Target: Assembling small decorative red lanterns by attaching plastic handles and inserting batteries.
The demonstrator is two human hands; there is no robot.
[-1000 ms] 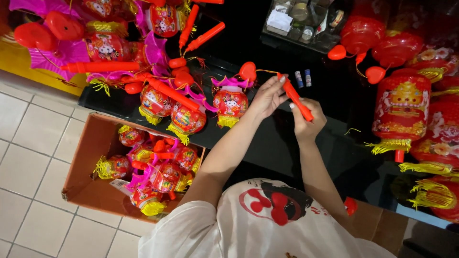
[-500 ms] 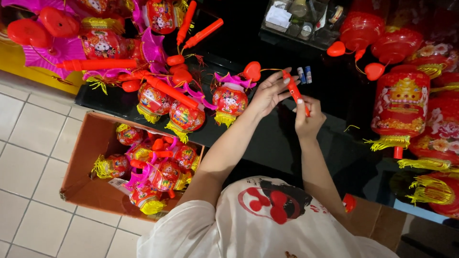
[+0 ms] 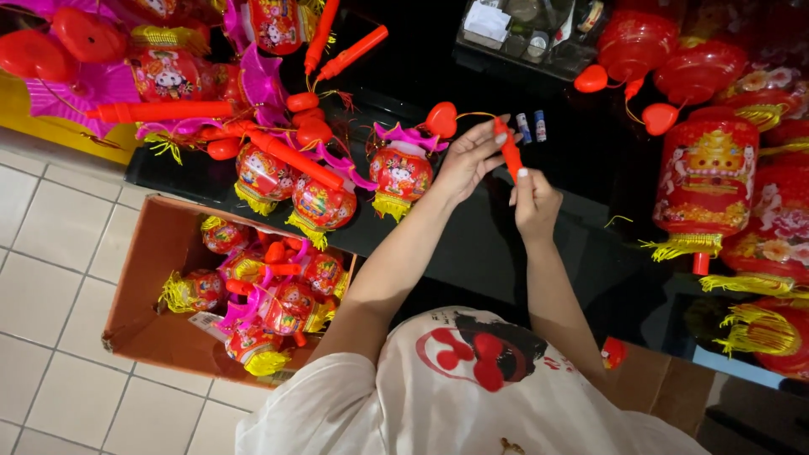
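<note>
Red lantern handle stick (image 3: 509, 148) | near-upright, leaning left | left hand (image 3: 468, 160), right hand (image 3: 534, 205) fingers pinching it

A shop or stockroom: red lanterns (image 3: 706, 181) crowd a black table (image 3: 506, 244), more fill a box (image 3: 160, 278) lower left.

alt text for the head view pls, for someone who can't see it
Both hands, left hand and right hand, hold a red stick over a black table crowded with red lanterns. A cardboard box of more lanterns sits on the tiled floor.
</note>
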